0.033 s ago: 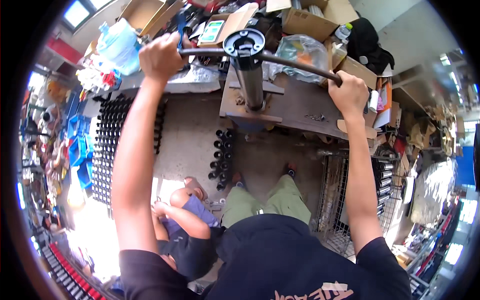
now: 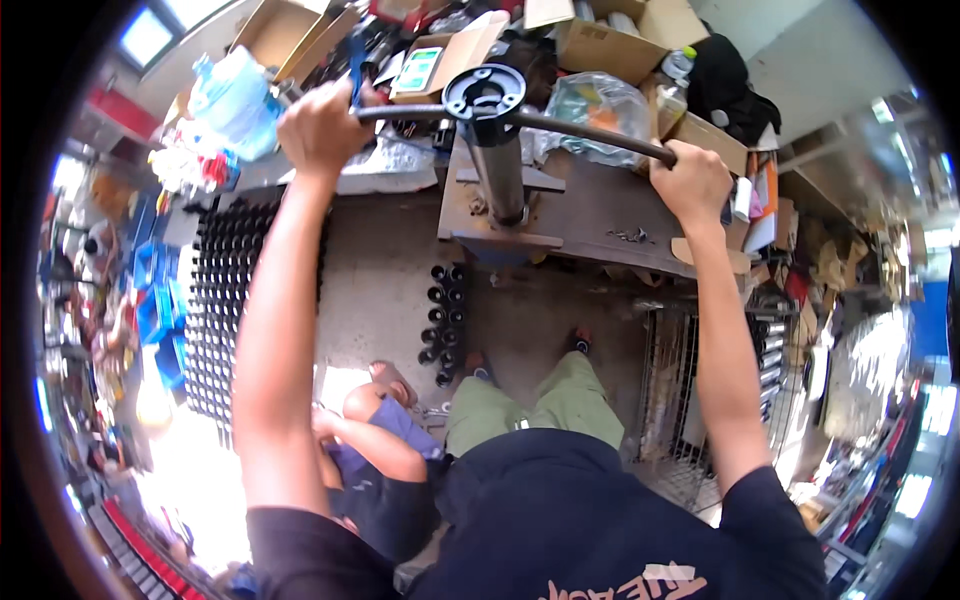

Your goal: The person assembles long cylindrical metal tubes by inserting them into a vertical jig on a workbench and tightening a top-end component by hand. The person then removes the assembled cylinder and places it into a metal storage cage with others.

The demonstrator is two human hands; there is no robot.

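Observation:
A dark metal tube (image 2: 498, 172) stands upright at the bench's front edge, its foot in a metal clamp (image 2: 505, 240). On its top sits a black ring-shaped cap (image 2: 460, 96) with holes. A long metal bar (image 2: 590, 134) runs crosswise at the cap, sticking out on both sides. My left hand (image 2: 322, 130) is closed around the bar's left end, and my right hand (image 2: 692, 184) grips its right end. Both arms are stretched forward. How the bar sits in the cap is partly hidden.
Small metal parts (image 2: 630, 236) lie on the workbench (image 2: 600, 205), with cardboard boxes (image 2: 612, 50) and a clear plastic bag (image 2: 600, 110) behind. Black tubular parts (image 2: 440, 325) stand on the floor near my feet. A co-worker (image 2: 385, 490) sits low at my left. A wire cage (image 2: 675, 400) stands right.
The bar has turned slightly: its right end, with my right hand, has shifted a little away from me, and its left end a little nearer. Both hands keep their grip.

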